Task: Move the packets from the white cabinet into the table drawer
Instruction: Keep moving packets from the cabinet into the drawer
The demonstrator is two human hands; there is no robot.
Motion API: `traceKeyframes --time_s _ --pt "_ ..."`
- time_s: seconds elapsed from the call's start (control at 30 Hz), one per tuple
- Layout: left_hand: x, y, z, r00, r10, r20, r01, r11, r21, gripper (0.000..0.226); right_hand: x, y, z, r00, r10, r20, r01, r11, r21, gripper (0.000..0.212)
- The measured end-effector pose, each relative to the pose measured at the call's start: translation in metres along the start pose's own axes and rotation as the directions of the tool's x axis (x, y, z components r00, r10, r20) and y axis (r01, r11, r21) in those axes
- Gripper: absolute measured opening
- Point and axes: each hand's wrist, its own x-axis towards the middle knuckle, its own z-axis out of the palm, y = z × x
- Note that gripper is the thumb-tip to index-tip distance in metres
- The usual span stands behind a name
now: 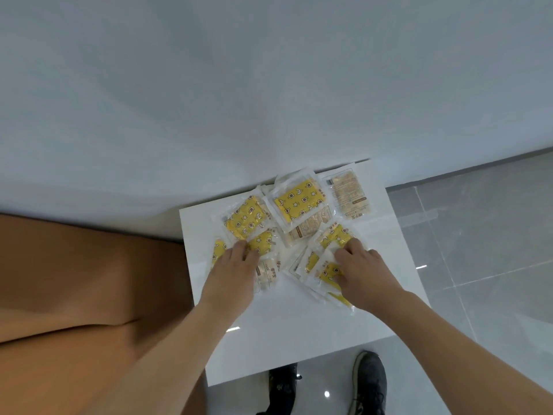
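We look down on the flat white top of the cabinet [299,333], which stands against a pale wall. A heap of clear plastic packets with yellow patterned pads inside [296,202] lies spread over the far half of this top, from near the left edge across to the far right corner. Some packets overlap each other. One packet with pale printed writing [348,193] lies in the far right corner, just beside a yellow one.

Our left hand [232,274] rests flat on the packets near the left edge — its fingers are spread and lie on top of a yellow packet. We cannot see them curl around anything. Our right hand [363,271] is down on the packets nearer the right edge. Its fingers bend and press into a crinkled clear packet [321,266], and the thumb lies against the packet's near side, so it looks like it is gripping that one.

The near half of the cabinet top is bare white and shiny.

To the left stands a smooth brown wooden bench [74,295], touching the cabinet's left edge. Below the near edge we see two dark shoes [369,381] on a shiny grey tiled floor [478,235].
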Motion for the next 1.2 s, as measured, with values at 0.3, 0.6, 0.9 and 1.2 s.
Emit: traceKeyframes --time_s 0.3,0.6,0.9,1.2 --pt "-0.004 0.008 -0.007 0.998 -0.061 -0.034 0.049 0.962 -0.269 0.014 -0.003 -0.013 -0.006 1.000 0.006 0.013 -0.007 0.999 0.048 0.020" --pt "0.054 -0.020 -0.022 0.904 -0.418 0.086 0.413 0.805 -0.425 0.054 0.000 -0.019 -0.003 0.996 0.063 0.070 -0.068 0.996 0.060 0.015" --pt "0.055 -0.015 -0.024 0.907 -0.412 -0.089 0.370 0.879 -0.300 0.048 -0.003 -0.024 -0.004 0.994 0.063 0.084 -0.073 0.991 0.113 0.016" --pt "0.012 0.003 -0.123 0.897 -0.408 0.168 0.363 0.464 -0.808 0.019 -0.061 -0.037 -0.101 0.972 0.222 0.070 -0.229 0.851 0.473 0.013"
